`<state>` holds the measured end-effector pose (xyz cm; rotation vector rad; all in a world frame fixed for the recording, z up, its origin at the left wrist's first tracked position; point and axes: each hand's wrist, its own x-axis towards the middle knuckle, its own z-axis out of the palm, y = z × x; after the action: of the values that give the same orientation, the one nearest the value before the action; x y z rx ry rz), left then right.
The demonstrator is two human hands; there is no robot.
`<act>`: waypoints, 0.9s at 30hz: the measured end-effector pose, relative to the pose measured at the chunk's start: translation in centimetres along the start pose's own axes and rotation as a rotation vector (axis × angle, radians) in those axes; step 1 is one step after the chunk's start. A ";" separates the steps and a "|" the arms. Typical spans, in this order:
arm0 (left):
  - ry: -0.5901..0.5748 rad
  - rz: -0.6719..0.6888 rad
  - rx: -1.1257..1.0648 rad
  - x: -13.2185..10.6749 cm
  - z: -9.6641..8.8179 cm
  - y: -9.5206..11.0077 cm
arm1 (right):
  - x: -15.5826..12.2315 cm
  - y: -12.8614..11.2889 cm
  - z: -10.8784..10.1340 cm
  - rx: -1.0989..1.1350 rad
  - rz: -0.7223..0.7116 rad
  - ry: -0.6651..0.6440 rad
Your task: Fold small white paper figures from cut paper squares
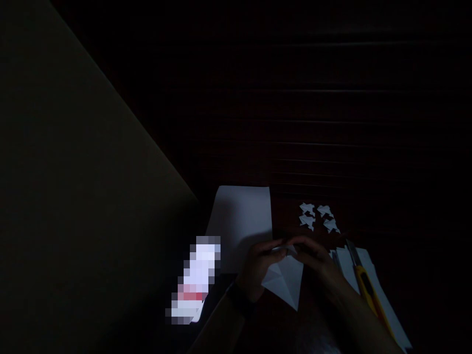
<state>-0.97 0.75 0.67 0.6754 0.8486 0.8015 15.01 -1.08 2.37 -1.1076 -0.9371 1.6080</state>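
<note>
A creased white sheet of paper (285, 280) hangs between my two hands, its lower corner pointing toward me. My left hand (260, 263), with a dark band at the wrist, pinches the paper's upper left edge. Fingers of my right hand (315, 258) close on its top right part, and the fingertips of both hands meet near the upper edge. Crease lines cross the visible face of the paper. The dim light hides the exact finger contact.
A large white sheet (243, 211) lies behind my left hand. Several small folded paper figures (307, 222) sit at the back right. A yellow box cutter (367, 287) rests on stacked paper (387, 305) at right. A bright, blurred-out phone-like screen (199, 275) is at left, near a wall (92, 196).
</note>
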 end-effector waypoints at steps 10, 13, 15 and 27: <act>-0.071 0.006 -0.085 -0.3 0.4 0.3 | -0.5 -1.5 0.8 -0.036 0.010 -0.097; -0.082 -0.001 -0.078 -0.3 0.4 0.4 | -0.5 -1.5 0.6 0.024 0.047 -0.108; -0.074 -0.013 -0.074 -0.2 0.4 0.4 | -0.5 -1.3 0.4 0.078 0.094 -0.107; -0.034 0.023 -0.018 0.2 -0.2 -0.4 | 0.1 -0.1 0.3 0.071 0.062 -0.076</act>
<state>-0.92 0.72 0.17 0.6820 0.8035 0.8159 14.79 -1.02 2.52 -1.0417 -0.8954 1.7310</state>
